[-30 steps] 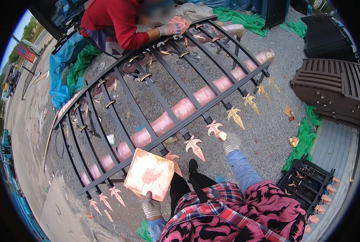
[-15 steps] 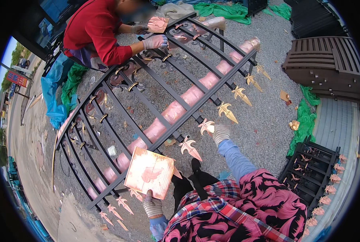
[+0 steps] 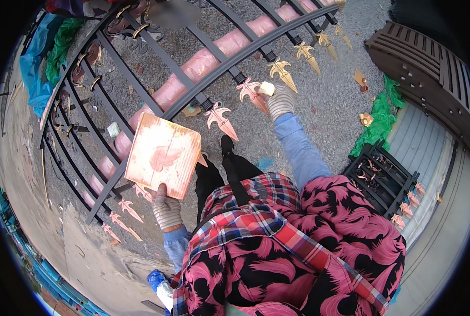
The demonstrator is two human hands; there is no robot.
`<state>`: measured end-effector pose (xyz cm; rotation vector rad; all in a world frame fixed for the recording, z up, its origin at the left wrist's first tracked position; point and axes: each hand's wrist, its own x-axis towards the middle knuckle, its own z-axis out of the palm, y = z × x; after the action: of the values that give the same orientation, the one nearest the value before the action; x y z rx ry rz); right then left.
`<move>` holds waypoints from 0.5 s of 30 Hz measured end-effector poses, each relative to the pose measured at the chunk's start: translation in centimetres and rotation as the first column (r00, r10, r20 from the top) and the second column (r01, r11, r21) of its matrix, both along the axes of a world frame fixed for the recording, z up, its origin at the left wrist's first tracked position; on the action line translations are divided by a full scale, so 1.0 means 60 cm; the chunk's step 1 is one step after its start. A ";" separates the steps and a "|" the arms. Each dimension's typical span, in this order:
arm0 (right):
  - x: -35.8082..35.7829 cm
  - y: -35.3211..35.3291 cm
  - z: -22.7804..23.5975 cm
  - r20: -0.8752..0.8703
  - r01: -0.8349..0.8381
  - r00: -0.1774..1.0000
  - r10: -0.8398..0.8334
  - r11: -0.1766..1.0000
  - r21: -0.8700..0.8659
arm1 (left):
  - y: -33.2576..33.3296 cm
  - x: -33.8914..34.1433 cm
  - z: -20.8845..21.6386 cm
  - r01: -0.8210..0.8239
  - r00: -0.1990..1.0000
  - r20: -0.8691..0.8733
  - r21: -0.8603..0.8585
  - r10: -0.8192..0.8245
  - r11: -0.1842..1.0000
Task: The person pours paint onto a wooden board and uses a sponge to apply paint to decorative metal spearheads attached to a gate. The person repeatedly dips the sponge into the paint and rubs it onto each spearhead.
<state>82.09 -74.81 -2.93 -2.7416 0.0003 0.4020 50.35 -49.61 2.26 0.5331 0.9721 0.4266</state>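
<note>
My gloved left hand (image 3: 166, 209) grips a square piece of cardboard (image 3: 180, 142) by its near edge, thumb on top; a pink paint smear marks its middle. My gloved right hand (image 3: 280, 101) is closed on a small cream sponge-like piece (image 3: 267, 88), held at a pink spearhead (image 3: 250, 92) on the black metal railing (image 3: 219, 71). Whether the piece touches the spearhead I cannot tell. Another pink spearhead (image 3: 221, 122) points toward me just left of it. To the right, a gold spearhead (image 3: 283, 75) is one of several. More pink tips lie beyond the cardboard.
The railing lies across a pink wrapped roll (image 3: 201, 64) above grey gravel. Brown railing panels (image 3: 424, 73) are stacked at far right, near green netting (image 3: 382, 113). A smaller black railing (image 3: 381, 176) with pink tips stands lower right. Blue sheeting (image 3: 35, 79) lies at far left.
My view has shifted, so the railing sits higher and the co-worker is mostly out of the picture. My right hand has turned, showing the cream piece at a pink spearhead. The left still holds the cardboard.
</note>
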 end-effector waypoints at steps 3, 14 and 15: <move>0.001 0.058 0.031 -0.178 -0.045 0.983 0.036 0.998 -0.044 | -0.002 0.001 0.008 -0.005 1.000 0.016 -0.017 0.005 1.000; -0.042 0.066 -0.052 0.007 -0.229 0.973 0.232 0.964 -0.137 | -0.009 -0.023 0.004 -0.075 0.997 -0.018 -0.019 0.074 0.997; -0.039 0.067 -0.069 -0.018 -0.350 0.935 0.353 0.920 -0.176 | -0.012 -0.026 0.000 -0.076 0.997 -0.022 -0.009 0.076 0.997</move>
<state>79.76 -70.79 -7.08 -2.9209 -0.4909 0.5003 48.80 -50.32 2.28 0.4936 1.0169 0.4847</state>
